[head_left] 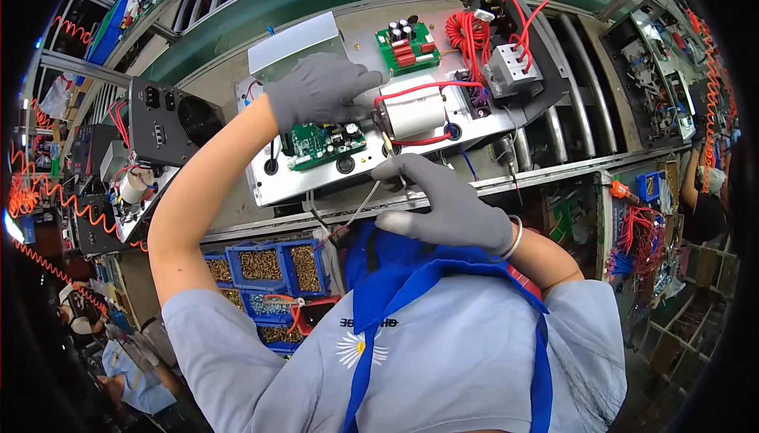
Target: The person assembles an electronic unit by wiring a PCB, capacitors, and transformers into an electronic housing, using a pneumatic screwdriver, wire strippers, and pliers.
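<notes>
L hand at wht cyl.; R hand nr.

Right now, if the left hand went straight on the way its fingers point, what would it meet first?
Most likely the white cylinder, or the red wire beside its near end, just right of the left hand. Depth is unclear; they may already be touching.

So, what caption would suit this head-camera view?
Grey-gloved left hand and right hand near a white cylinder on a metal plate.
</notes>
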Available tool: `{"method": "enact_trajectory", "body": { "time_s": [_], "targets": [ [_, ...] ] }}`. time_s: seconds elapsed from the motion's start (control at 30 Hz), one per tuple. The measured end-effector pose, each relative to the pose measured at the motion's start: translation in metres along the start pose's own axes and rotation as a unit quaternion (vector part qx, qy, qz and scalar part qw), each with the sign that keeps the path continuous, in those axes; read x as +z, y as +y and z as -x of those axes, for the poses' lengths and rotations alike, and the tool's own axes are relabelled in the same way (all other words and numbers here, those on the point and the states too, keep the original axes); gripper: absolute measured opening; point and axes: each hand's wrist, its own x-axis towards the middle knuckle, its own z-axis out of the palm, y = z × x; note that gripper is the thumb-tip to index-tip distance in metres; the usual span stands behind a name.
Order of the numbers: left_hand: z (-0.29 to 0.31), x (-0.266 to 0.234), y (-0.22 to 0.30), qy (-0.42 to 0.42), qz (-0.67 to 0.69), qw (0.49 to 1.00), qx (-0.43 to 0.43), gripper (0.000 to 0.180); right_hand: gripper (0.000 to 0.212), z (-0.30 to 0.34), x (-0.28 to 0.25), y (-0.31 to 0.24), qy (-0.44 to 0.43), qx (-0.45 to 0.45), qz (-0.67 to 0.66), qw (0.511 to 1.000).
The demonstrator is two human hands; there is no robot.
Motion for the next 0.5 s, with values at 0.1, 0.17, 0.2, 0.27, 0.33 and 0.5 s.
{"method": "enact_trajectory", "body": {
  "time_s": [0.1,0.17,0.2,0.27,0.33,0.5],
  "targets": [
    [0.012,-0.018,0.027,0.08,-0.027,0.996,-0.037,0.059,0.02,-0.012,0.002,0.01,0.127,-0.088,0.077,0.985],
    [0.021,-0.025,0.05,0.084,0.026,0.996,-0.035,0.061,0.013,-0.024,-0.003,0.012,0.175,-0.173,0.169,0.954],
    [0.025,-0.026,0.061,0.092,0.08,0.992,-0.037,0.063,0.013,-0.029,-0.003,0.012,0.176,-0.174,0.167,0.954],
    [0.026,-0.022,0.072,0.071,0.146,0.983,-0.089,0.067,0.013,-0.039,-0.005,0.011,0.165,-0.229,0.177,0.943],
    [0.023,-0.023,0.076,0.145,0.069,0.986,-0.04,0.069,0.013,-0.047,-0.006,0.009,0.175,-0.255,0.205,0.929],
    [0.031,-0.021,0.075,0.181,0.151,0.965,-0.112,0.034,0.04,-0.043,-0.02,-0.016,0.145,-0.184,0.077,0.969]
  ]
}}
